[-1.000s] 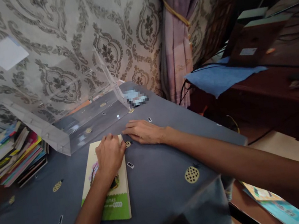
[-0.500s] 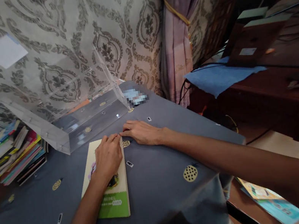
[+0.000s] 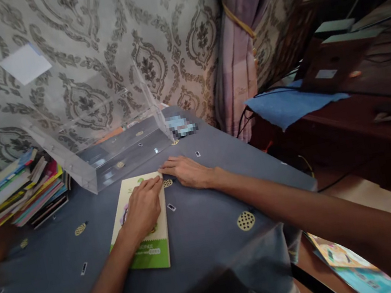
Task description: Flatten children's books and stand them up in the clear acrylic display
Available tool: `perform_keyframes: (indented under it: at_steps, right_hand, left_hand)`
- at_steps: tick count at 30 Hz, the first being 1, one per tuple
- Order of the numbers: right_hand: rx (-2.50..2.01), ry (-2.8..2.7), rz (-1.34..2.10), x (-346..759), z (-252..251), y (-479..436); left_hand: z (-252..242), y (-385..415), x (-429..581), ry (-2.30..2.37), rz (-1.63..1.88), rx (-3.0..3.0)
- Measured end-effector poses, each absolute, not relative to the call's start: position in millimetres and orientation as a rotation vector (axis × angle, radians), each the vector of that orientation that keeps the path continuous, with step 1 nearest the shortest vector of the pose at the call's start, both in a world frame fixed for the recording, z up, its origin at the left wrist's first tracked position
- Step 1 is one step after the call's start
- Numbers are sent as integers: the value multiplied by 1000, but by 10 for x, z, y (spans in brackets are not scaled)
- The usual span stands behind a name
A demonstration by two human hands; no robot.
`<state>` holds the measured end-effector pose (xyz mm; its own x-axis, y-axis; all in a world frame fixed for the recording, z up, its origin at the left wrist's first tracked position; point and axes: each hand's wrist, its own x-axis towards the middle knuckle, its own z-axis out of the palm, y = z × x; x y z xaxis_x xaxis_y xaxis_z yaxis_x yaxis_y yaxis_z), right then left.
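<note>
A thin paperback book point(image 3: 150, 258) with a cream and green cover lies closed on the cloth-covered table, its top end away from me. My left hand point(image 3: 144, 205) rests palm down across the cover, fingers stretched toward the upper right corner. At that same corner are the fingertips of my right hand point(image 3: 187, 172), closed together on the book's edge; the exact pinch is hard to make out. The right palm sits on the cloth beside the book. Part of the cover picture is hidden under my left hand.
Behind the book stands a clear acrylic rack point(image 3: 91, 177) against the wall. A leaning stack of books point(image 3: 17, 190) is at the left. A blurred pale-blue item point(image 3: 181, 125) lies near the far table corner. Other booklets point(image 3: 356, 264) lie below on the right.
My left hand has flattened and spread more over the cover, and its fingertips sit nearer the corner. The right hand stays at the corner. The whole view has shifted slightly.
</note>
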<state>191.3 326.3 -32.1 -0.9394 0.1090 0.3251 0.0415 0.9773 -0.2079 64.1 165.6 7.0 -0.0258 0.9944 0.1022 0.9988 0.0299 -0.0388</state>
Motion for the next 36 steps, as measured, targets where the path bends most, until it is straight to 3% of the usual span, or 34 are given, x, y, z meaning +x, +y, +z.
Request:
perform_keyframes:
  at_steps: [15,36]
  right_hand:
    - [-123,-2756,539,1924,-364,3183]
    - [-53,-2828,357,2019,-496,3072]
  left_hand:
    - [-66,1569,529,-2101,-258,-2160]
    - [-97,1306,554,-2060,-247,-2275]
